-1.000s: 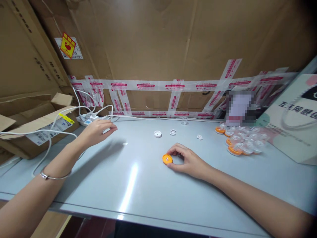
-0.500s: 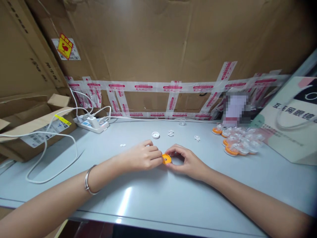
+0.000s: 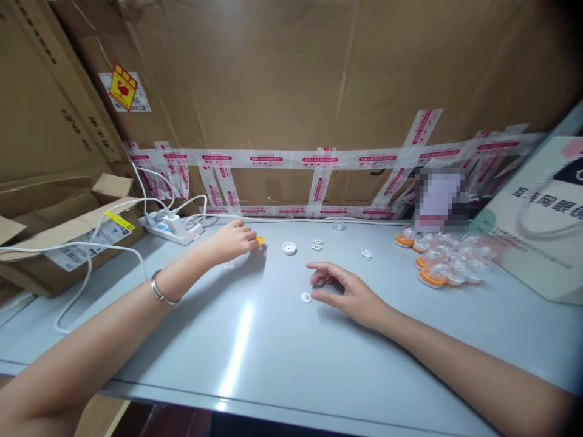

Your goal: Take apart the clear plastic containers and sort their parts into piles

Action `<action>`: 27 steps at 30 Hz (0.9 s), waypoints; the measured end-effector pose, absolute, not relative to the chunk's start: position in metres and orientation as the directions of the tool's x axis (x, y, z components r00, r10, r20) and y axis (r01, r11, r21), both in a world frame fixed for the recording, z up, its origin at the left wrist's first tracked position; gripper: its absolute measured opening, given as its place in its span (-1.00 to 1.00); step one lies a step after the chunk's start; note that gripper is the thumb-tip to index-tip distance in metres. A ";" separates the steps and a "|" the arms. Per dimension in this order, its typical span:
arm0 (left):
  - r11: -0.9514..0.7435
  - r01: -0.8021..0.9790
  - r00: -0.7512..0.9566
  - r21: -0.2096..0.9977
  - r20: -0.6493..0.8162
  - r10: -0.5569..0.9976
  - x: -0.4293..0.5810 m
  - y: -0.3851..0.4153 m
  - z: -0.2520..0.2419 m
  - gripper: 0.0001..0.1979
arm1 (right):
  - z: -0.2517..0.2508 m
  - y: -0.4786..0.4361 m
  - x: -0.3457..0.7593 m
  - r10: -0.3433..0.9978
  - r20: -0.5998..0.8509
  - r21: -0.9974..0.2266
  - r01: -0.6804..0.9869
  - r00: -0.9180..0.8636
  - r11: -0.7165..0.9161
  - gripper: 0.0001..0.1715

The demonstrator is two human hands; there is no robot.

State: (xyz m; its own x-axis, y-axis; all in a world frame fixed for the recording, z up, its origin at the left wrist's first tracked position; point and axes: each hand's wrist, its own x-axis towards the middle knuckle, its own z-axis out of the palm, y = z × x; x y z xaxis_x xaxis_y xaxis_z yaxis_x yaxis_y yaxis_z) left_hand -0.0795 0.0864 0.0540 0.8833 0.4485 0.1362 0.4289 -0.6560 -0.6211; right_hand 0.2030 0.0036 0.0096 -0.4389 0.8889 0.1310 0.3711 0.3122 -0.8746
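While an orange cap (image 3: 260, 241) is held at the fingertips of the left hand (image 3: 231, 241), just left of a white dish (image 3: 288, 248), the right hand (image 3: 350, 293) is held loosely curved, gripping nothing, to the near right of the dish. On the near side of the dish, a small white disc (image 3: 306, 298) is seen flat on the counter (image 3: 282, 358), beside the right thumb; whether it is touched cannot be told. Most of the cap is hidden by the fingers, an edge grip presumably being suited to so slim a part. White cut-out pieces (image 3: 317, 247) are spread right of the dish, perhaps for easy picking. Clear-topped containers (image 3: 449, 258) are clustered far right of the dish, apparently kept apart from loose parts.
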 end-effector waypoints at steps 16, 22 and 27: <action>-0.854 0.505 0.836 -0.124 0.317 0.448 -0.022 0.034 0.034 -0.77 | 0.004 0.013 0.206 0.932 0.138 -0.932 0.275 -0.336 0.237 -0.59; -0.865 0.454 0.829 0.215 0.253 0.498 0.003 0.013 0.020 -0.70 | 0.005 0.012 0.205 0.928 0.164 -0.925 0.275 -0.335 0.263 -0.59; -0.856 0.409 0.821 0.315 0.282 0.496 0.000 0.014 0.017 -0.85 | 0.004 0.012 0.205 0.926 0.159 -0.919 0.292 -0.343 0.266 -0.59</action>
